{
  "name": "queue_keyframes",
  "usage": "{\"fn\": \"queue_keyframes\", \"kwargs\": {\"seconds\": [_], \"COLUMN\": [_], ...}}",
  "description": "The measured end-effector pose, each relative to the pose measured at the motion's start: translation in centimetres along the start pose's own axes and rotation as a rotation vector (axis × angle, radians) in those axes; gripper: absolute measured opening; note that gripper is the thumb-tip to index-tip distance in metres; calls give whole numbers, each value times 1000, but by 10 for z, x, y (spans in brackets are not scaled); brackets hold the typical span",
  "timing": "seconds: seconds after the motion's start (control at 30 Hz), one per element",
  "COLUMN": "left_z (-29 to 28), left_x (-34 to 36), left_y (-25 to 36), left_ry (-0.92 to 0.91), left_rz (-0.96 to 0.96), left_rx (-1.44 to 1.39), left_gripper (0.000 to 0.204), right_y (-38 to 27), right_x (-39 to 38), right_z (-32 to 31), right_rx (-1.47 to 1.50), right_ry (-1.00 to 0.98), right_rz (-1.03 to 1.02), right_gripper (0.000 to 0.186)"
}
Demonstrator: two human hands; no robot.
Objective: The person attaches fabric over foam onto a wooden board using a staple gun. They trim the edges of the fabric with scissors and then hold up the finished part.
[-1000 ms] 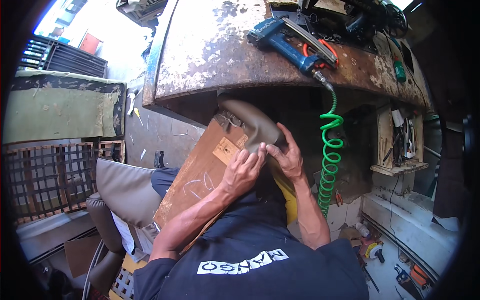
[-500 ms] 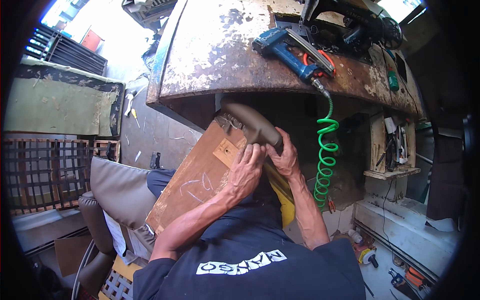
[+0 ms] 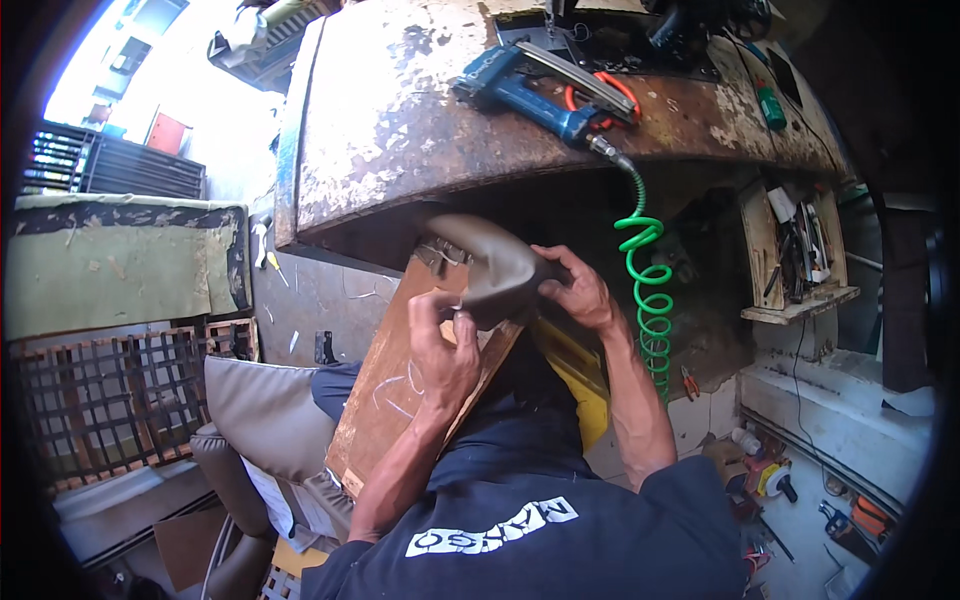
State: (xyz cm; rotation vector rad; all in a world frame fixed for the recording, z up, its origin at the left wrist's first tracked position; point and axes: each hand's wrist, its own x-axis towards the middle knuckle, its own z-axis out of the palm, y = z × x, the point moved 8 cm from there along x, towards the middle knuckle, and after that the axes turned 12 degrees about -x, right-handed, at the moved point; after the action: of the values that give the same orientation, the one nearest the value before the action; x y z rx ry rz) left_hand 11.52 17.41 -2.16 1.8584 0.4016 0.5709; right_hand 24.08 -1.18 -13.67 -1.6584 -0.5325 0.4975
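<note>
A wooden panel (image 3: 385, 375) with chalk-like marks lies slanted across my lap. Its far end is wrapped in a padded brown leather-like cover (image 3: 490, 255), gathered and fixed along the left edge, with a smooth loose fold over the near corner. My right hand (image 3: 582, 292) grips the cover's right end, thumb toward me and fingers over the far side. Curled over the panel beside the fold's lower edge is my left hand (image 3: 445, 350), fingertips and thumb drawn together. Whatever lies between them is too small to make out.
A blue staple gun (image 3: 525, 95) rests on the worn bench (image 3: 370, 120), its coiled green hose (image 3: 650, 270) hanging down at right. Brown cushions (image 3: 270, 405) and a webbed frame (image 3: 120, 400) stand at left. A tool box (image 3: 800, 250) hangs at right; tools (image 3: 850, 520) lie below.
My left hand has drawn back from the cover's corner, down and left over the panel. The cover's corner now bulges out in a smooth fold. My right hand keeps its hold.
</note>
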Motion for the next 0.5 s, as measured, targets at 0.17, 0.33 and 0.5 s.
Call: {"fn": "queue_keyframes", "kwargs": {"seconds": [0.17,0.33,0.5], "left_z": [7,37,42], "left_x": [-26,-11,-16], "left_y": [-25,-28,-43], "left_ry": [-208,-203,-268], "left_rz": [-254,-35,7], "left_rx": [239,296,336], "left_gripper": [54,57,40], "right_y": [-1,-16,-13], "right_x": [12,14,4], "right_z": [-3,0,-3], "right_rx": [-18,-127,-77], "right_ry": [-30,-111,-87], "right_rz": [78,123,167], "right_gripper": [56,53,55]}}
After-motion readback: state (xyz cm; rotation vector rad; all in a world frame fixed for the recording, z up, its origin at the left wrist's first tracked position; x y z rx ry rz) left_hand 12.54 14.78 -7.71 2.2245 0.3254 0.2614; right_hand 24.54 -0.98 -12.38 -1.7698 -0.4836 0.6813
